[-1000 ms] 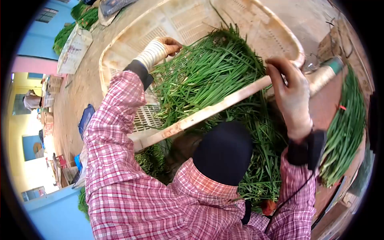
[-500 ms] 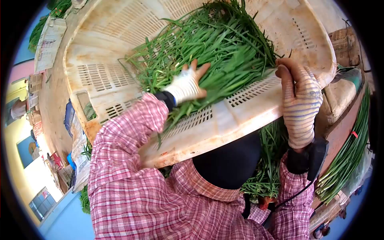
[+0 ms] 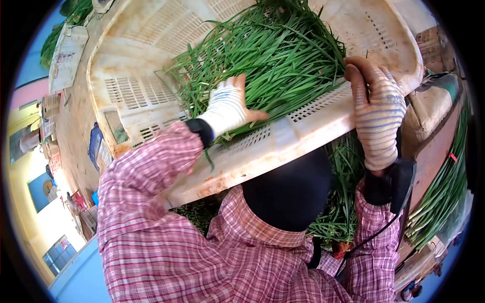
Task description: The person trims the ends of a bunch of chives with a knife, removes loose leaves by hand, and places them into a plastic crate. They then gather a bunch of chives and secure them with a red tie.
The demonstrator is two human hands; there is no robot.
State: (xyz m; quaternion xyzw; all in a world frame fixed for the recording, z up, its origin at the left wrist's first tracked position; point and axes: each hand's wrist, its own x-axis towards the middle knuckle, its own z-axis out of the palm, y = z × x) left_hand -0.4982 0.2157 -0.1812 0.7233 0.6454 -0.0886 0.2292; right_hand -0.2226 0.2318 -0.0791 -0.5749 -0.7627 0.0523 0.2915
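Observation:
A large off-white plastic basket [image 3: 242,174] with slotted walls tilts toward me, its rim stained brown. Inside lies a loose heap of long, flat green leaves [image 3: 283,65] that look like garlic chives. My left hand [image 3: 230,103], in a white knit glove with bare fingertips, rests on the near left side of the heap, thumb stretched out and fingers partly buried in the leaves. At the basket's near right rim, my right hand [image 3: 376,106] wears a striped knit glove and has its fingers curled over the edge.
More green leaves [image 3: 336,202] lie below the basket, close to my body. To the right is a bundle of long green stalks [image 3: 439,187] with a red tie. Cardboard [image 3: 68,58] lies on the floor at upper left, and a filled sack [image 3: 432,113] sits beside my right hand.
My left hand has slid slightly left and down over the leaves, its fingers now less spread. The basket has shifted a little. My right hand stays on the rim.

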